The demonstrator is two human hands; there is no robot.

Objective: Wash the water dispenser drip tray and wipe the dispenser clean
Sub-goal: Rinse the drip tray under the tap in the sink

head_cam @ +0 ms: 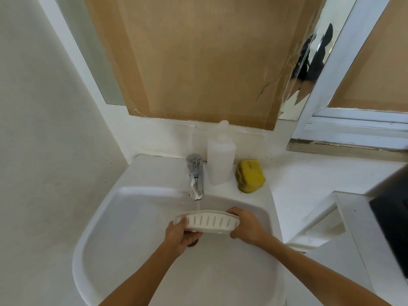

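1. Drip tray (pixel 209 221) held over the sink (pixel 141 217) basin, tilted so its slotted white face looks toward the camera, upper rim under the water stream from the tap (pixel 195 175).
2. Left hand (pixel 181 236) clasped on the tray's left end, fingers curled round the edge and underside; right hand (pixel 247 226) gripping the right end, fingers wrapped over the rim.
3. Tray spanning the gap between both hands, touching neither basin wall nor tap spout; stream landing on the rim near its middle.
4. Open basin room below and toward the camera; back wall of the basin close behind the tray; drain partly showing under the left hand.
5. On the sink's rear ledge, right of the tap: white bottle (pixel 220 160) upright, yellow sponge (pixel 250 175) just beside it, both well apart from the tray.
6. Tray's back and underside hidden; fingertips of both hands mostly out of sight behind it; dark object at the right edge cut off, not identifiable.
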